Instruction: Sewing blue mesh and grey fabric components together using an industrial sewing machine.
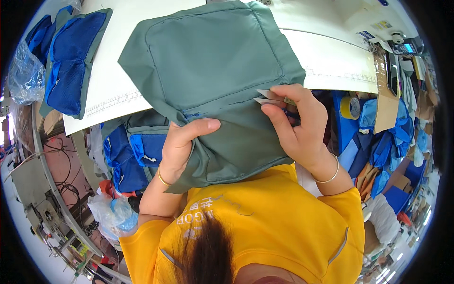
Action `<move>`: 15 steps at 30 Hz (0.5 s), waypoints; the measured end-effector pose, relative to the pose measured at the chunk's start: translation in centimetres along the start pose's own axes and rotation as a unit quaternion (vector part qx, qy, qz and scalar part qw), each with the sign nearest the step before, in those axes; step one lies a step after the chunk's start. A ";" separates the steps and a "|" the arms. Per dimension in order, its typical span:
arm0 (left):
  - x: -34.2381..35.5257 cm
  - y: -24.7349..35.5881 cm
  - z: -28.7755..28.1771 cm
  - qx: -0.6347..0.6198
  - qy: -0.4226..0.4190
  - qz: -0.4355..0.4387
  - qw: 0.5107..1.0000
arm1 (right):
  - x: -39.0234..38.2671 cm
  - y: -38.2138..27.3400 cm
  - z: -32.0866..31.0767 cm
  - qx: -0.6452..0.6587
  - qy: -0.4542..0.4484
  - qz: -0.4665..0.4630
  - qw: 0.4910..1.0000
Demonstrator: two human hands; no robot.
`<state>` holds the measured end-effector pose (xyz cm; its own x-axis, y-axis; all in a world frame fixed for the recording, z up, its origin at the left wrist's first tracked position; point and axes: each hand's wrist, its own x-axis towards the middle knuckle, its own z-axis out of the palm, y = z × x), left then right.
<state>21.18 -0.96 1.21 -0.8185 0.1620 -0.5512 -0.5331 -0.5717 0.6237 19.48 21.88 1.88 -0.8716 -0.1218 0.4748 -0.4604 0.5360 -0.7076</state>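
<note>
A grey-green fabric piece (213,57) with stitched seams spans the front edge of the white worktop, its lower part over my body. My left hand (184,146) grips its folded left side, thumb pressed on top just below a seam with blue threads. My right hand (302,123) is closed on a small pair of metal thread snips (267,97), its two blades apart and pointing left over the fabric beside the seam.
Blue pouches (75,61) lie at the upper left by a plastic bag (26,73), with more pouches (123,158) below the worktop (94,113). At right are a yellow tape roll (350,107), cardboard (385,116) and blue fabric pieces. A sewing machine (359,16) stands at upper right.
</note>
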 end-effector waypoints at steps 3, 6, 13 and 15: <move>0.0 -0.6 -1.1 0.057 -0.006 0.044 0.997 | 0.0 -0.8 -0.7 -0.036 -0.030 -0.030 0.998; -0.4 -0.3 -1.5 0.102 -0.015 0.044 0.994 | 0.3 -1.5 -0.6 -0.065 -0.030 -0.062 0.996; -1.4 0.1 0.6 0.075 -0.005 0.083 0.994 | 0.5 -2.0 -0.5 -0.110 -0.041 -0.106 0.987; -1.6 0.2 0.6 0.087 0.005 0.076 0.993 | 0.4 -2.0 -0.1 -0.126 -0.037 -0.107 0.986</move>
<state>22.28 -0.81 2.54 -0.8905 0.0753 -0.4487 -0.4333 -0.4412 0.7859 20.05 20.80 3.53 -0.7728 -0.3100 0.5538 -0.5872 0.6802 -0.4388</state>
